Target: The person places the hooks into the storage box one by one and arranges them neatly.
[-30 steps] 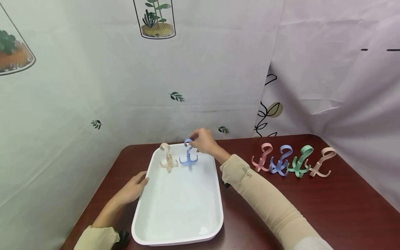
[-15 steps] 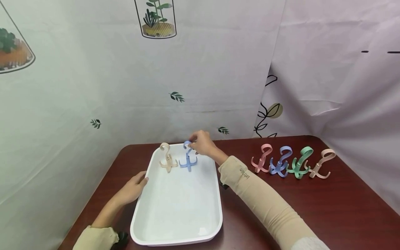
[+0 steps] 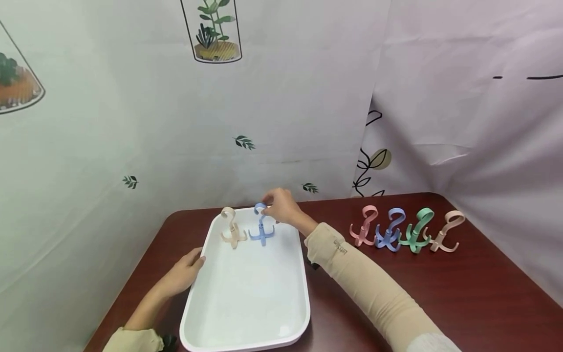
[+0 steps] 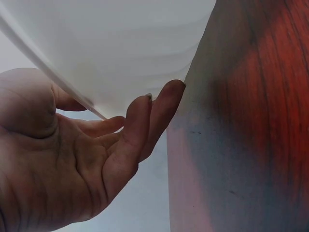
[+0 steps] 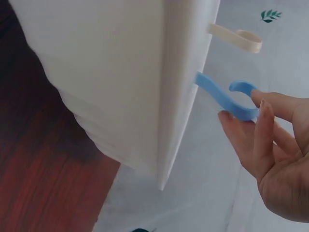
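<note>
A long white tray (image 3: pixel 244 293) lies on the table, and my left hand (image 3: pixel 182 274) grips its left side. In the left wrist view the thumb is at the tray's rim and the fingers bend against its outer wall. At the tray's far end my right hand (image 3: pixel 283 208) pinches the curled top of a blue rotating hook hanger (image 3: pixel 261 230). Its prongs point outward low inside the tray. Beside it, to the left, a beige hook hanger (image 3: pixel 233 232) stands upright in the tray. The right wrist view shows the blue curl (image 5: pixel 227 99) between thumb and fingers.
To the right of the tray, a row of hook hangers stands on the dark red table (image 3: pixel 475 293): pink (image 3: pixel 366 227), blue (image 3: pixel 390 232), green (image 3: pixel 415 232) and beige (image 3: pixel 446 232). A printed white cloth (image 3: pixel 286 98) hangs close behind the table.
The head view has shifted slightly. My right hand stays at the blue hook hanger's top and sits very slightly lower against the tray; the left hand keeps its place on the tray.
</note>
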Motion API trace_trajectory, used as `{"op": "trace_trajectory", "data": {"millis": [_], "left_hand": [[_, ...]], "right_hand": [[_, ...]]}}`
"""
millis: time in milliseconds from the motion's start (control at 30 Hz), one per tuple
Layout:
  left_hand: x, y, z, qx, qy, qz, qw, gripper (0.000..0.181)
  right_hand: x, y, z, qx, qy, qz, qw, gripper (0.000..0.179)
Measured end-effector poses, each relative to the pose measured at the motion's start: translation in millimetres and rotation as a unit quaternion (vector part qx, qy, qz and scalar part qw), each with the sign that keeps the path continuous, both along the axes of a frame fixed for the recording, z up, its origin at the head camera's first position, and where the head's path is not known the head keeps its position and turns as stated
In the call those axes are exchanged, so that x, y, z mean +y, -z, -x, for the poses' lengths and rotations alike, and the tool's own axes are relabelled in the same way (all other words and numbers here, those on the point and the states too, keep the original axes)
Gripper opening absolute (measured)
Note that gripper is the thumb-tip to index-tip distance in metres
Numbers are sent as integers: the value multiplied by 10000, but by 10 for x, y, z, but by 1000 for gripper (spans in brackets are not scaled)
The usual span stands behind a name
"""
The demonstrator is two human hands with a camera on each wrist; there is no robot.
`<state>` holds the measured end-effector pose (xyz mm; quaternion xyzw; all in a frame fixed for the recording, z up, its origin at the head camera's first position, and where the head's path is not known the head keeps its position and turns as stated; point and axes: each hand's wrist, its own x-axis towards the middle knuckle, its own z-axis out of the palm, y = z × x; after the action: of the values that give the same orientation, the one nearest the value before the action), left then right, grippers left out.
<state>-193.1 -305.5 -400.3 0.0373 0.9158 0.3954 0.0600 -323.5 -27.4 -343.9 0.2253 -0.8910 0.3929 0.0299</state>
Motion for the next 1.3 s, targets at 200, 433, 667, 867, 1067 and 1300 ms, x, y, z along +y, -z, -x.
{"op": "trace_trajectory", "data": {"millis": [200,433,667,867,1067,1300], "left_hand": [[-32,49,-12,21,10,-54,10000,46],[-41,56,34,46,44,-36,10000,46],[-47,81,30,55,6,-8,10000,46],[-41,64,8,62,19,-118,9999,46],[-54,68,2,48,34,-138,9999,46],[-42,63,-1,44,60,-158,9998,46]], "right_hand": [[280,-168,-172,534,-98,-273,9982,40],[966,-319,-275,381,-60,559,9977,34],[1579,-345,-387,334,538,287,9976,38],[2005,-308,-536,58,1428,-366,9890,49],[2218,-251,-601,-85,1629,-508,9853,52],[2313,-99,-534,143,1472,-669,9867,46]]}}
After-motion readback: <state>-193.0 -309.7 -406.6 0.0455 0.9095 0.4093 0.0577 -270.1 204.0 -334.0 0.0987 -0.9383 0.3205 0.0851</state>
